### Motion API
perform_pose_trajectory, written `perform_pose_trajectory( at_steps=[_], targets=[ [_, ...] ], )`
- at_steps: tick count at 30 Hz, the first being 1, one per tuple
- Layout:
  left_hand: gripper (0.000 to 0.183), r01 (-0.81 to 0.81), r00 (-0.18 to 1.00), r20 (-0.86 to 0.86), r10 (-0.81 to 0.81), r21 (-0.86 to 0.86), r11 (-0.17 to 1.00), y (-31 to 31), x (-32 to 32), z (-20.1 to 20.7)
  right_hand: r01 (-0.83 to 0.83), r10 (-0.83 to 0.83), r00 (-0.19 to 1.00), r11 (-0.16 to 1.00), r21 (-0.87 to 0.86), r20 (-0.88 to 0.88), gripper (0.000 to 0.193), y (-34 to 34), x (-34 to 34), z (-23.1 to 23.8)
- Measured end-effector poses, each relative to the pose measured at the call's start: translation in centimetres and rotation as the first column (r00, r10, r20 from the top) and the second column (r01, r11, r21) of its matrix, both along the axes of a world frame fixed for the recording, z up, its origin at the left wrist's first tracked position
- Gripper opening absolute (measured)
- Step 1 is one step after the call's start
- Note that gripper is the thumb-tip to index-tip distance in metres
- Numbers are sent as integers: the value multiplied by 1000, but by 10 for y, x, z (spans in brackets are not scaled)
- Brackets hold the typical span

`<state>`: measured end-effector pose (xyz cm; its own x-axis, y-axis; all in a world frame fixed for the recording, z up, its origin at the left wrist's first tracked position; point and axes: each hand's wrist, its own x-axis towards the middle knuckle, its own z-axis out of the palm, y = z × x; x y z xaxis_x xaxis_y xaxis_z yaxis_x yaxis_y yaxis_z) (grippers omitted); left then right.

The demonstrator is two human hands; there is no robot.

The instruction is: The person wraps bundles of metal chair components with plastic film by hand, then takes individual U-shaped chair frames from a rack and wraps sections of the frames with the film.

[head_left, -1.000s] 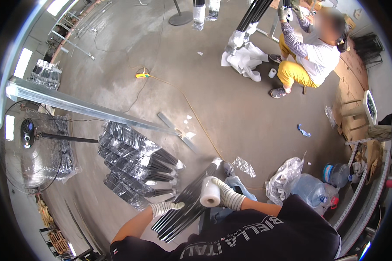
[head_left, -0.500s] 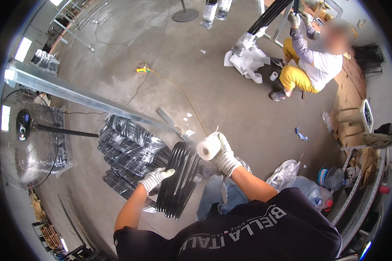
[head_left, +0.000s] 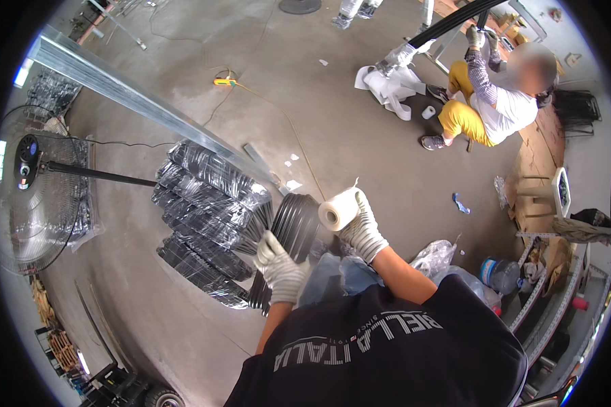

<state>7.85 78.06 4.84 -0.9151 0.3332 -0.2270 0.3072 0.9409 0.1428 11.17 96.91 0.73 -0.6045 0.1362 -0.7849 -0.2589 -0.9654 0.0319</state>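
Observation:
My right hand [head_left: 364, 230], in a striped white work glove, is wrapped round a roll of clear stretch film [head_left: 339, 209]. The roll's open core faces left. Just left of it, a bundle of long black bars or tubes [head_left: 295, 224] leans between my hands, its lower part partly covered. My left hand [head_left: 278, 266], gloved too, is in front of that bundle with its fingers drawn together. What they pinch, if anything, I cannot make out. Several film-wrapped black bundles [head_left: 214, 180] lie on the floor to the left, close beside the loose one.
A metal beam [head_left: 136, 102] crosses at left above the wrapped bundles, near a standing fan [head_left: 37, 183]. A yellow power socket [head_left: 225, 82] trails a cord. A co-worker [head_left: 499, 102] sits at upper right handling black bars. Plastic bottles [head_left: 501, 273] stand at my right.
My left hand has moved right and off the bundle's left side, its fingers now drawn together in front of it. The film roll, in my right hand, shifts slightly right in view. The view has tilted.

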Motion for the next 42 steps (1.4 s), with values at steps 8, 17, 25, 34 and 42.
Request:
perform_pose_trajectory(
  at_steps=[8, 17, 25, 34, 42],
  targets=[
    [116, -83, 984, 156, 91, -59, 995, 31, -24, 13, -168, 173, 978, 985, 49, -115, 49, 26, 53, -7],
    [121, -28, 982, 180, 54, -144, 989, 40, -29, 21, -381, 391, 905, 920, 89, -169, 52, 1, 7, -6],
    [96, 56, 997, 67, -43, -197, 979, 117, -48, -9, -629, 666, 729, 744, 228, -161, 52, 77, 24, 6],
    [98, 125, 982, 176, -72, -314, 941, 127, -51, -1, -524, 498, 737, 848, 79, -457, 60, 177, 52, -27],
    [93, -78, 988, -139, 65, -91, 993, 96, 11, 5, -253, 264, 885, 964, 82, -383, 58, 215, 84, -55]
  ],
)
